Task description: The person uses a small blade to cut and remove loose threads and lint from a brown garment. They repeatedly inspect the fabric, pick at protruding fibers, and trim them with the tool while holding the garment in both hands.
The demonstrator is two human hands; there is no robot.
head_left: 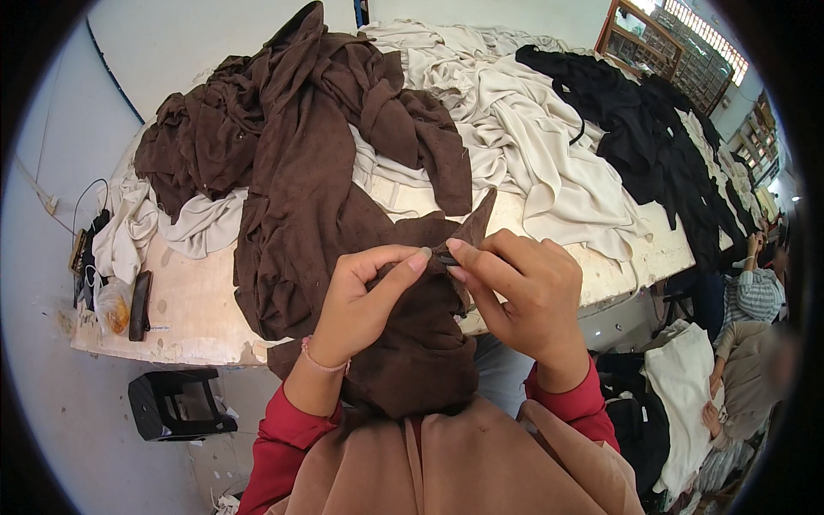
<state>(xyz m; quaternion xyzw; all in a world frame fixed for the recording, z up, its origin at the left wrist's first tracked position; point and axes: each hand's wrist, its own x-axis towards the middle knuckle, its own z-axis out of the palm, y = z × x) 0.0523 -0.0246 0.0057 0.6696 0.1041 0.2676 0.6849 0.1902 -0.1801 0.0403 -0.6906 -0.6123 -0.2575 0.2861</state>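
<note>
A long dark brown garment [296, 180] spills off the table's front edge into my lap. Its near part hangs just beneath my two hands, which meet fingertip to fingertip. My left hand [365, 292] pinches an edge of the brown cloth between thumb and index finger. Opposite it, my right hand [524, 287] is closed in a pinch on the same edge, and a cloth flap [477, 221] sticks up beside its fingers. Between the fingertips shows a small dark piece [444, 258], too small to name.
Cream garments [524, 129] and black garments [631, 120] lie heaped across the pale table [197, 296]. At its left end are a dark narrow case [140, 305] and a plastic bag [112, 311]. A black stool [180, 403] stands below. Other people [751, 352] sit at right with cloth.
</note>
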